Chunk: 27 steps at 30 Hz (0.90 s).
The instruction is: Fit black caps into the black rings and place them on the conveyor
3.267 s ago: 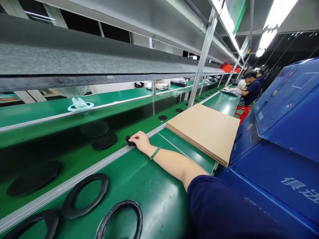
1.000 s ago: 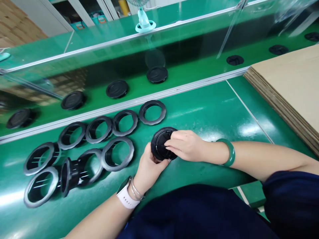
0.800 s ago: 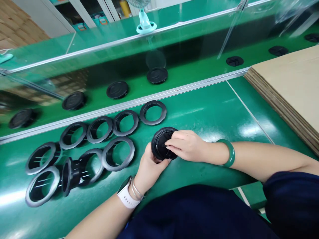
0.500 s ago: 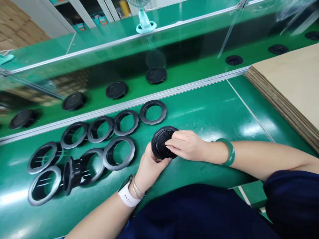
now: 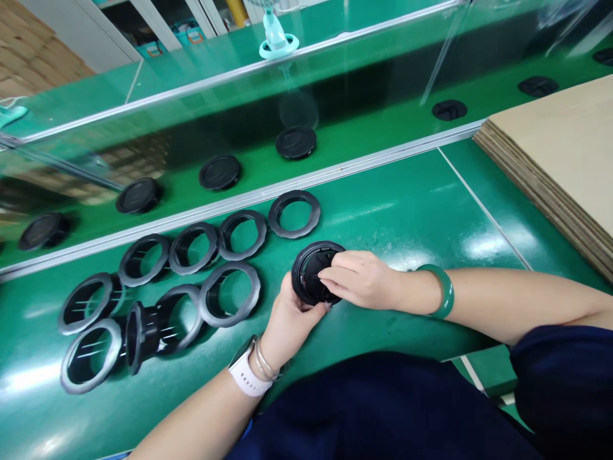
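My left hand (image 5: 294,319) grips a round black plastic part (image 5: 306,271) by its lower left rim, with the thumb along the near edge. The part is tilted so that its recessed inner face shows. My right hand (image 5: 357,278) has its thumb and forefinger pinched together at the middle of that face. Whatever lies between those fingertips is hidden. Left of my hands, several black flanged rings (image 5: 257,294) lie in two rough rows on the green tabletop (image 5: 383,217). One ring (image 5: 136,338) among them rests on its side.
Beyond a metal rail (image 5: 335,172), several black discs (image 5: 295,142) sit spaced along a green conveyor belt (image 5: 373,131). A clear panel stands behind them. Stacked cardboard sheets (image 5: 560,140) occupy the right side. A small turquoise fan (image 5: 278,45) stands on the far bench.
The discs on the belt have shifted slightly left relative to the tabletop. The view has turned a little. Both hands keep nearly the same hold on the round part.
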{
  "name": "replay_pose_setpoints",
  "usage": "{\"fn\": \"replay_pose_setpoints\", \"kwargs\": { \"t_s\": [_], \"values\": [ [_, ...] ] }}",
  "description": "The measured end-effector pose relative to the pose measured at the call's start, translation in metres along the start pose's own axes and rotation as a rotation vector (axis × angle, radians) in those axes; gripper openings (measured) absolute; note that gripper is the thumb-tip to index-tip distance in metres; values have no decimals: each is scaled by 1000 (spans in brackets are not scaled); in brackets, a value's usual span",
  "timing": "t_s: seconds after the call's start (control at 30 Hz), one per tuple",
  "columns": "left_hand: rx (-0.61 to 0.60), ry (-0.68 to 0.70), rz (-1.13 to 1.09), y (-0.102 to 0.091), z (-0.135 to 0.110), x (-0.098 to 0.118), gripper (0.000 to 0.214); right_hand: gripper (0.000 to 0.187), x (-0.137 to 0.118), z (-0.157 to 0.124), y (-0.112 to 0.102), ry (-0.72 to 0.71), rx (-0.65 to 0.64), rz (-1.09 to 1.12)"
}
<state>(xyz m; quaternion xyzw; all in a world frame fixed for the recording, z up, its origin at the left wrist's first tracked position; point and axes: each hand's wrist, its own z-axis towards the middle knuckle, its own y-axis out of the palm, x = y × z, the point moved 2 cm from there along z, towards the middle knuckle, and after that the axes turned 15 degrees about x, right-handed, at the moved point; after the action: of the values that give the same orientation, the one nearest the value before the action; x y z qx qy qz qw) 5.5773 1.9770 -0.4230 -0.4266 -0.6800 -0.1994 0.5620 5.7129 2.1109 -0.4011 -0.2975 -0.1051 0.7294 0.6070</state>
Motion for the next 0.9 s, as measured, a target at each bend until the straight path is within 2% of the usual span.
{"fn": "replay_pose_setpoints", "kwargs": {
  "t_s": [0.13,0.3,0.47,0.63,0.8,0.9],
  "values": [
    [-28,-47,-47,1,-1,1,63,20,2,0,1,-2,8,10],
    [-9,-32,-1,1,0,0,67,24,5,0,4,30,-71,31],
    [7,-22,15,0,-1,0,60,24,4,-1,3,46,-114,24],
    [18,-18,55,0,-2,-1,57,28,3,-1,1,2,-150,-11],
    [28,-27,50,0,-2,-4,67,29,2,3,-3,-82,-223,12],
    [18,-20,41,0,-3,-5,65,28,2,6,-5,-91,-260,24]
  ]
}}
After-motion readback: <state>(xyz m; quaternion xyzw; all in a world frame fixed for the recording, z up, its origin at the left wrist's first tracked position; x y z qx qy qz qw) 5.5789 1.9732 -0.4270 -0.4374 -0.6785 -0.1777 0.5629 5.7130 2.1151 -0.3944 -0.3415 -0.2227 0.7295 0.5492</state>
